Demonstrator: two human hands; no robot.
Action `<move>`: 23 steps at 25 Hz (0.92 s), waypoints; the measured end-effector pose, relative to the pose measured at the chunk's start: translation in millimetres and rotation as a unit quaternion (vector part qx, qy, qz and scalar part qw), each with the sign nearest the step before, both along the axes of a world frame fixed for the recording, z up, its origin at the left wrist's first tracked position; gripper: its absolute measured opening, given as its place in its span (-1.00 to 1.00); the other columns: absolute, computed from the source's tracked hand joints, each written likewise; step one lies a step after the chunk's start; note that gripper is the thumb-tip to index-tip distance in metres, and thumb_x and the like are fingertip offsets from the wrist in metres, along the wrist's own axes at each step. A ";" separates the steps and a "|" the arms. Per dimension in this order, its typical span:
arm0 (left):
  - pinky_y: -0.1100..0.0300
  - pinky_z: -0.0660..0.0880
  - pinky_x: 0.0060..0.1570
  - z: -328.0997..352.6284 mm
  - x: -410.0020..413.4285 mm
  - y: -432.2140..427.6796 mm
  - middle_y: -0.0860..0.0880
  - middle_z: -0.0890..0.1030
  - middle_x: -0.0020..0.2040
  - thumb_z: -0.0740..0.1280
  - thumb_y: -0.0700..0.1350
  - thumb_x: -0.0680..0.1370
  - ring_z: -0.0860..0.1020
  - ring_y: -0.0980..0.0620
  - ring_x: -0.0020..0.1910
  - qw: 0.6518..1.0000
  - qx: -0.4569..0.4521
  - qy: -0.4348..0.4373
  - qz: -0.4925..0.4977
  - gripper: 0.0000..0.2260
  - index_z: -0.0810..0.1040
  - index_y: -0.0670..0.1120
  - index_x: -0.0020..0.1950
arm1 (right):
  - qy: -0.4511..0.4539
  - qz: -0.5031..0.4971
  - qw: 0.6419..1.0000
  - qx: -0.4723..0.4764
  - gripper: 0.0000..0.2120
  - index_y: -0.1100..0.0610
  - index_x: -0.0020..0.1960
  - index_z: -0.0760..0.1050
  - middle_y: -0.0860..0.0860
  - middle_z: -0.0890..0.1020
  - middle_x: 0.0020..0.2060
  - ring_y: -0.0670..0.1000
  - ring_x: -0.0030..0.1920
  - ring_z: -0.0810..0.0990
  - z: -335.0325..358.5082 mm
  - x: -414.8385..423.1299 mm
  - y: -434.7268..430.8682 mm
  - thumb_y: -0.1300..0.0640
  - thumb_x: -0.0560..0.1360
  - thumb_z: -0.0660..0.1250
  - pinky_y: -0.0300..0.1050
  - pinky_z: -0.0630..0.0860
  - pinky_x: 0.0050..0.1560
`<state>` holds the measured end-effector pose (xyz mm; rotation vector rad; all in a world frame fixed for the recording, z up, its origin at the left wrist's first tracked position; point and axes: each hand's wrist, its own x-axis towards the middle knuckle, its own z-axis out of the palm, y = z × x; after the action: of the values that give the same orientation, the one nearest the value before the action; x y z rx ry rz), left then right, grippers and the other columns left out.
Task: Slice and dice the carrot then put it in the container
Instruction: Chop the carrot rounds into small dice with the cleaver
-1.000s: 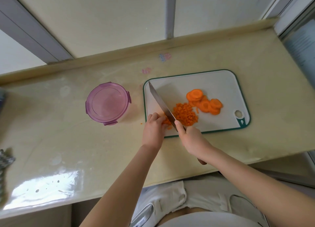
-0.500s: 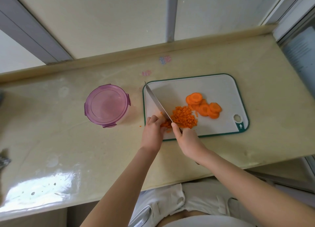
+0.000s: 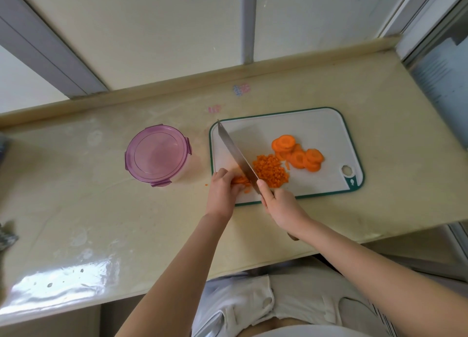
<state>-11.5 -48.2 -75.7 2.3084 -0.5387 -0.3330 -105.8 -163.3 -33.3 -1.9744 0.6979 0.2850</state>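
Right grip round knife, left grip seemingly pinning carrot

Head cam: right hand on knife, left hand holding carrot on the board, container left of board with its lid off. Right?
Wrong on the lid: the head view shows the purple lid on the container. The rest stands: right hand grips the knife, left hand holds carrot on the board.
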 end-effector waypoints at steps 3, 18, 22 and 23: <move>0.40 0.33 -0.09 0.4 3.6 1.7 -0.05 0.45 -0.16 0.46 -0.28 0.38 0.48 -0.07 -0.08 0.999 -0.016 0.029 0.000 -0.81 0.60 -0.19 -0.02 | 0.009 -0.029 0.999 0.018 -0.45 0.12 -0.42 0.34 -0.03 0.39 -0.55 -0.04 -0.50 0.36 2.3 0.9 -11.1 -0.18 0.62 0.02 -0.15 0.31 -0.36; 0.27 0.35 -0.16 3.3 -1.9 3.4 -0.12 0.50 -0.17 0.36 -0.32 0.46 0.49 -0.07 -0.16 1.000 -0.004 -0.003 0.009 -0.88 0.67 -0.22 -0.07 | 0.036 -0.041 0.996 0.074 -0.45 0.14 -0.37 0.32 -0.03 0.37 -0.55 -0.06 -0.54 0.34 21.5 -5.9 10.3 -0.24 0.59 0.01 -0.19 0.28 -0.44; 0.31 0.31 -0.18 1.1 -1.7 2.6 -0.12 0.50 -0.19 0.36 -0.34 0.45 0.49 -0.09 -0.16 1.000 0.001 -0.013 0.011 -0.88 0.67 -0.23 -0.09 | 0.060 -0.010 0.998 0.014 -0.38 0.20 -0.36 0.34 0.07 0.42 -0.47 0.06 -0.43 0.42 13.3 -4.3 12.8 -0.26 0.58 -0.06 -0.03 0.44 -0.29; 0.30 0.31 -0.19 0.4 -1.5 1.9 -0.12 0.50 -0.19 0.35 -0.34 0.44 0.49 -0.09 -0.16 1.000 0.005 -0.012 0.011 -0.88 0.67 -0.23 -0.10 | 0.065 -0.005 0.998 0.008 -0.37 0.21 -0.37 0.33 0.08 0.43 -0.46 0.08 -0.41 0.45 12.6 -2.9 12.4 -0.26 0.58 -0.07 -0.01 0.48 -0.25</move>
<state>-13.0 -46.3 -75.2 2.3281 -0.5243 -0.2990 -108.6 -150.9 -20.7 -1.9495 0.7867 0.4139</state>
